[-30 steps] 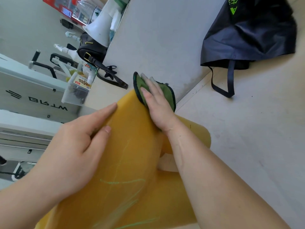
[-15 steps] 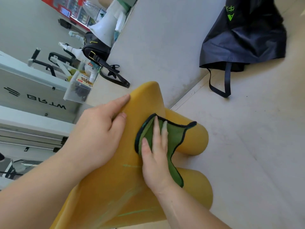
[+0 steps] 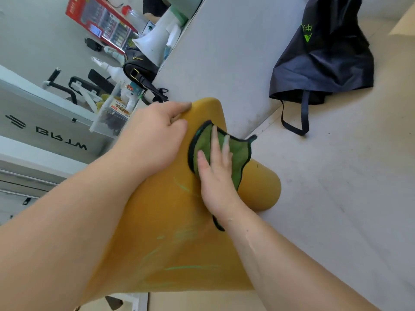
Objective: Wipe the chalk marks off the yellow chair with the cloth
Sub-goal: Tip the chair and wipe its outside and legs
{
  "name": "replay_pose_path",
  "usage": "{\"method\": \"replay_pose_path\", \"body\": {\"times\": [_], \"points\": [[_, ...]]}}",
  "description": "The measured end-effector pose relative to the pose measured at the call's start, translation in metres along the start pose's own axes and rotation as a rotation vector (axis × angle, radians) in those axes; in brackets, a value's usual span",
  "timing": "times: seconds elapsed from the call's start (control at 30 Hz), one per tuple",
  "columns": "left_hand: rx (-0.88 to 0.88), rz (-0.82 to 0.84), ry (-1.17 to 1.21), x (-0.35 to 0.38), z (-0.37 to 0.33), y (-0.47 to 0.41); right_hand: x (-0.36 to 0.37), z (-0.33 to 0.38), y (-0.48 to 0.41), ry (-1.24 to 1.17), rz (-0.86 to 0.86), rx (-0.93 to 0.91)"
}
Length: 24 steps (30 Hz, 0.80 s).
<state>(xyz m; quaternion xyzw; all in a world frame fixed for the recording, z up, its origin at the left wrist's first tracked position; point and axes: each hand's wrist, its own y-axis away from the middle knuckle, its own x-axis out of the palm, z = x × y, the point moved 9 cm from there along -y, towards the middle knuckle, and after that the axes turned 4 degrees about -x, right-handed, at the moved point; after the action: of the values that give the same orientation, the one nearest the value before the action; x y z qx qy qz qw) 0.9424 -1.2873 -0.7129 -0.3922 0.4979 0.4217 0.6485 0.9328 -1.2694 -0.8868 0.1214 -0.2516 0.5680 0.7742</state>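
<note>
Chair [image 3: 170,221]: yellow, smooth, and fills the lower centre of the head view. Its rounded top corner lies close to a grey wall [image 3: 224,52], and a thick cylindrical part juts to the right over the pale floor [image 3: 336,198].

Chalk marks [image 3: 186,267]: green, on the broad yellow face. One long stroke runs across the lower part. Faint smeared streaks sit above it, mid-face. A short slanted stroke lies just beside the thumb side of the right hand.

Cloth [image 3: 238,153]: green with a dark trim, lying flat against the upper chair face. One corner reaches past the chair's right edge. A bit of trim shows below the wrist.

Right hand [image 3: 215,176]: palm down on the cloth, fingers straight and slightly spread, pressing it onto the chair. It does not pinch or curl around the cloth.

Left hand [image 3: 155,140]: on the chair's upper left edge, just beside the cloth but not touching it. Its fingers are bent over that edge and grip the chair, with the forefinger reaching toward the top corner.

Surroundings: a dark bag [image 3: 325,63] with green print and a loose strap slumps against the wall, well apart from the chair on the right. To the upper left are a black handbag [image 3: 137,68], a white megaphone [image 3: 152,43], a red case [image 3: 101,21] and a clear box [image 3: 107,117] of small items. The box contents are too small to identify.
</note>
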Motion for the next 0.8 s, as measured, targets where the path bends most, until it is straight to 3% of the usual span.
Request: {"method": "replay_pose_path", "body": {"times": [0.1, 0.23, 0.33, 0.4, 0.53, 0.63, 0.7, 0.8], "points": [[-0.037, -0.074, 0.064, -0.007, 0.005, 0.004, 0.000, 0.003, -0.006, 0.021, -0.014, -0.054], [-0.019, -0.127, 0.019, -0.018, 0.008, 0.031, 0.011, -0.058, 0.043, -0.187, -0.066, 0.246], [-0.047, -0.095, 0.034, -0.023, 0.031, 0.067, 0.025, -0.076, 0.075, -0.135, -0.008, 0.334], [-0.066, -0.107, 0.069, -0.024, 0.050, 0.095, 0.024, -0.061, 0.073, -0.105, -0.040, 0.268], [-0.074, -0.145, 0.177, -0.021, 0.079, 0.141, 0.028, 0.022, 0.043, 0.105, -0.036, -0.062], [-0.039, -0.166, 0.228, -0.016, 0.087, 0.150, 0.025, 0.051, 0.027, 0.189, -0.042, -0.177], [-0.026, -0.180, 0.264, -0.013, 0.086, 0.149, 0.016, 0.037, 0.021, 0.173, -0.067, -0.174], [-0.017, -0.164, 0.303, -0.010, 0.085, 0.145, 0.007, -0.023, 0.029, -0.017, -0.078, 0.098]]}}
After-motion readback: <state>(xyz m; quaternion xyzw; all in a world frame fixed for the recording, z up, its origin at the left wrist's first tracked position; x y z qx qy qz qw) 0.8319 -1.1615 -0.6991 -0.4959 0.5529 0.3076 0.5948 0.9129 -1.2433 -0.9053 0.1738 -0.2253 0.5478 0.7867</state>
